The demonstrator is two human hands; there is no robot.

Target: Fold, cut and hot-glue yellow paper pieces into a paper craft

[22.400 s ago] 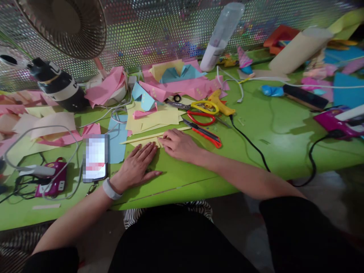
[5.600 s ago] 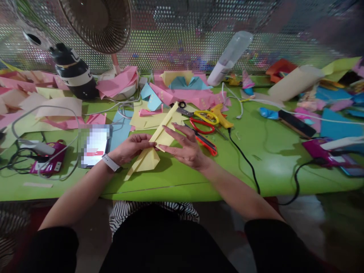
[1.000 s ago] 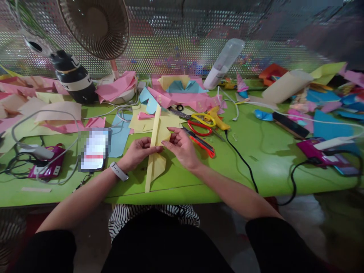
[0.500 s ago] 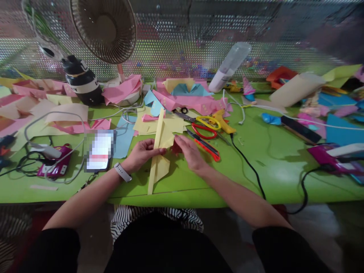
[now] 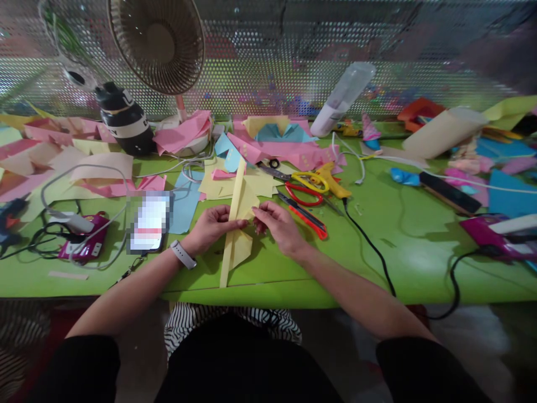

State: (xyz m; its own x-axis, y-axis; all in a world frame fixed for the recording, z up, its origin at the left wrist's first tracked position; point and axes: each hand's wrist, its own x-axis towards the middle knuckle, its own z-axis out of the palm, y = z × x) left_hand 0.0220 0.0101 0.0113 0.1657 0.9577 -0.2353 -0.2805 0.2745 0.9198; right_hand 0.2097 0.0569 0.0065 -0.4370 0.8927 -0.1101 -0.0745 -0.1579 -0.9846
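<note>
A long folded yellow paper [image 5: 237,240] stands on edge over the green table [image 5: 377,246], running from the front edge toward the back. My left hand [image 5: 212,226] pinches its middle from the left, a white band on the wrist. My right hand [image 5: 279,225] pinches the same fold from the right, fingers curled onto the paper's flap.
A phone [image 5: 149,221] lies left of my hands. Yellow and red scissors [image 5: 302,184], a red cutter [image 5: 304,211] and a yellow glue gun [image 5: 333,180] lie just right. Loose coloured sheets [image 5: 272,143], a fan [image 5: 157,39], a black bottle [image 5: 123,118] and cables [image 5: 369,246] crowd the table.
My right hand lay flatter on the paper half a second ago; it has now curled back into a pinch on the fold. The left hand's grip is unchanged.
</note>
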